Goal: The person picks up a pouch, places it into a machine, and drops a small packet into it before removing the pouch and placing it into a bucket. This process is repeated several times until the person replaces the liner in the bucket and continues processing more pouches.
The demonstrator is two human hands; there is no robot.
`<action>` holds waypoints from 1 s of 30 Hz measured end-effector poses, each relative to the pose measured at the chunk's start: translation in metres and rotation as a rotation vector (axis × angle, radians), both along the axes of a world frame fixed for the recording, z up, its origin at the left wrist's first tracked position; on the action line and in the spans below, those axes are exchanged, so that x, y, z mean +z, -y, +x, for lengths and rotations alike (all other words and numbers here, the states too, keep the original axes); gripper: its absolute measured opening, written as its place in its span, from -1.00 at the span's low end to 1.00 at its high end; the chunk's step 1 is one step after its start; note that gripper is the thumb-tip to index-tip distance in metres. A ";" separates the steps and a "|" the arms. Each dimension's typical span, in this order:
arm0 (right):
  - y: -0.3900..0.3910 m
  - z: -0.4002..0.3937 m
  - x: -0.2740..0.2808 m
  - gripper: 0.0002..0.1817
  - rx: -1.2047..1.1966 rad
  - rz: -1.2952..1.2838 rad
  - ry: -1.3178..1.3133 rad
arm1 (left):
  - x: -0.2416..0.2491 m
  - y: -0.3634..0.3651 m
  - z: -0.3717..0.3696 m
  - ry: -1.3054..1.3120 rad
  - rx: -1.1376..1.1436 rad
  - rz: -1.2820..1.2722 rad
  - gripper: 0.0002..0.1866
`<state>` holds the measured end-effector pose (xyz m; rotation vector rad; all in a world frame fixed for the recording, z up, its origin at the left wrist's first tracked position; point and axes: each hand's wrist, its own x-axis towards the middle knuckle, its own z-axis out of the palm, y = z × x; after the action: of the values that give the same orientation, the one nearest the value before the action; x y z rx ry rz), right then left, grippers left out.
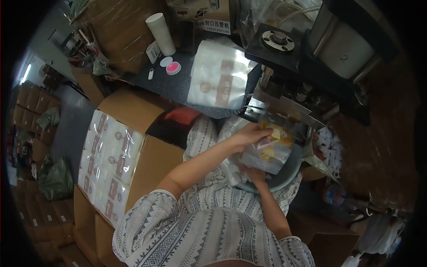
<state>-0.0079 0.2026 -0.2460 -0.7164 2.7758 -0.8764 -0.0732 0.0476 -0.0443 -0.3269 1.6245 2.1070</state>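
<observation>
My left hand (pixel 250 135) pinches the upper part of a clear plastic bag (pixel 275 153) with yellow and white print. Below it, my right hand (pixel 255 174) is at the lower left edge of the same bag, its fingers partly hidden by the plastic. The bag hangs over a grey-green basin (pixel 291 171) on the lap, under the metal edge of a machine (pixel 284 104). More clear plastic (pixel 230 167) bunches left of the hands. A stack of printed clear bags (pixel 218 75) lies on the dark table (pixel 167 86) just beyond.
An open cardboard box (pixel 153 167) holding rows of packed printed bags (pixel 109 160) stands at the left. On the table are a white roll (pixel 161 34), a pink round tin (pixel 173 68) and a small white tag (pixel 151 74). White pieces (pixel 328 149) fill a bag at the right.
</observation>
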 end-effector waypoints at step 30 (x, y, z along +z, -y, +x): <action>-0.028 -0.035 -0.043 -0.12 -0.296 0.168 0.400 | -0.004 0.025 0.160 -0.907 -0.649 -0.728 -0.88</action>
<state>-0.0431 0.2302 -0.2895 -0.0864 2.5789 -0.7228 0.0863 0.0224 -0.0480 0.9610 2.4942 1.1194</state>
